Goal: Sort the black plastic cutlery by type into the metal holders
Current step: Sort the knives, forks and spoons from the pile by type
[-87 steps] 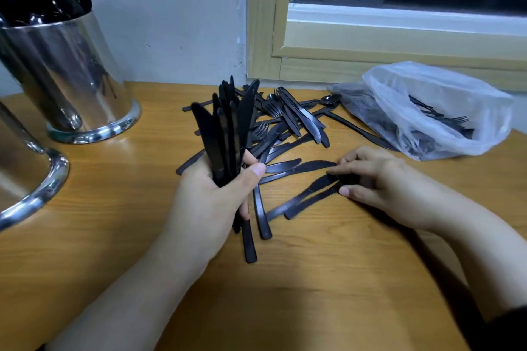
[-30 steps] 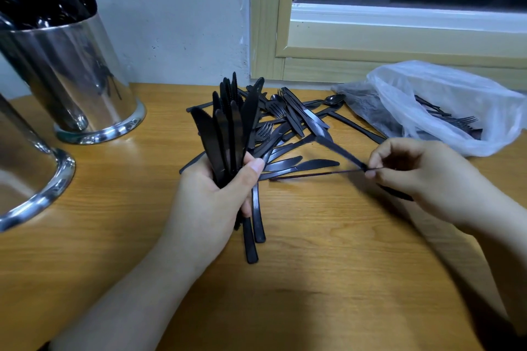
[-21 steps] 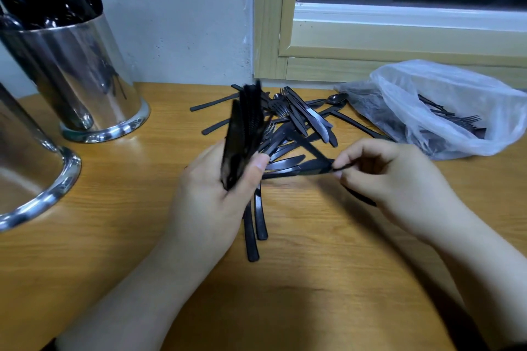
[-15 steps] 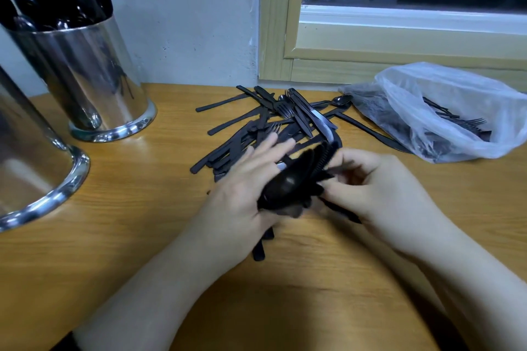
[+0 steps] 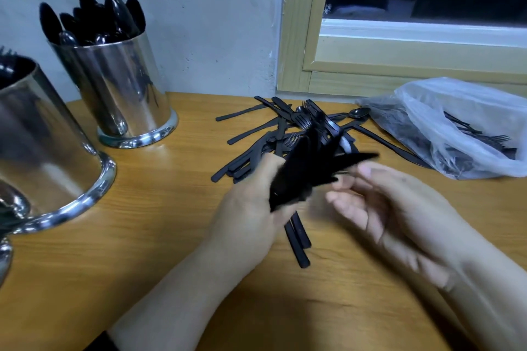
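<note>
Black knives (image 5: 302, 171), L hand (image 5: 251, 208) gripping

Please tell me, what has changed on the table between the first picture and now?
The left hand tipped its bundle of knives from upright to slanting right. The right hand lifted two knives off the table and brought them to the bundle. The loose pile, plastic bag and metal holders stayed.
</note>
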The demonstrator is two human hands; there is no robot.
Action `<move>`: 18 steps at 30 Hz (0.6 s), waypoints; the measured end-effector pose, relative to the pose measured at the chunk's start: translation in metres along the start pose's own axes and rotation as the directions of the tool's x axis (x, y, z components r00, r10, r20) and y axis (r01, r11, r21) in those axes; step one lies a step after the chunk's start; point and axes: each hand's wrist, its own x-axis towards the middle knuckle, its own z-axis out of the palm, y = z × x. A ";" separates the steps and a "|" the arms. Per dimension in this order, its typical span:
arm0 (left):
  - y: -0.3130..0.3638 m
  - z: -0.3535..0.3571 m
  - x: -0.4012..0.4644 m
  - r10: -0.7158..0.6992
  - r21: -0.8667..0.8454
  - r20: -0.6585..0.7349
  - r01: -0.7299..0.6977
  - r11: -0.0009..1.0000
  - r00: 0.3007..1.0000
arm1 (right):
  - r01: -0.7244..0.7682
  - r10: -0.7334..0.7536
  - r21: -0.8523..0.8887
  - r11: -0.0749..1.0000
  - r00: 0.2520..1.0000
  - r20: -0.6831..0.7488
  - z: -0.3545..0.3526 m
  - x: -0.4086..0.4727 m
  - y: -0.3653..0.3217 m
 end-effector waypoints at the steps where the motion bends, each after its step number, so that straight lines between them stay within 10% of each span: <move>1: 0.009 -0.001 0.000 0.005 -0.054 -0.049 -0.008 0.998 0.999 | 0.032 -0.034 -0.037 0.999 0.998 -0.058 -0.003 0.000 -0.001; 3: 0.016 -0.009 -0.001 0.044 -0.068 -0.248 -0.063 0.996 0.968 | 0.080 -0.154 -0.430 0.899 0.978 -0.140 -0.015 0.004 0.001; 5: 0.005 -0.023 0.000 0.012 -0.014 -0.422 -0.020 1.000 0.907 | 0.087 -0.238 -0.809 0.581 0.969 -0.067 -0.019 0.006 0.004; 9: -0.017 -0.046 0.012 -0.113 -0.085 -0.574 0.078 0.993 0.811 | 0.127 -0.251 -0.864 0.487 0.968 0.001 -0.018 0.007 0.008; 18: -0.025 -0.039 0.019 -0.240 -0.238 -0.402 0.153 0.959 0.883 | 0.186 -0.376 -0.920 0.346 0.926 0.046 -0.010 0.019 0.018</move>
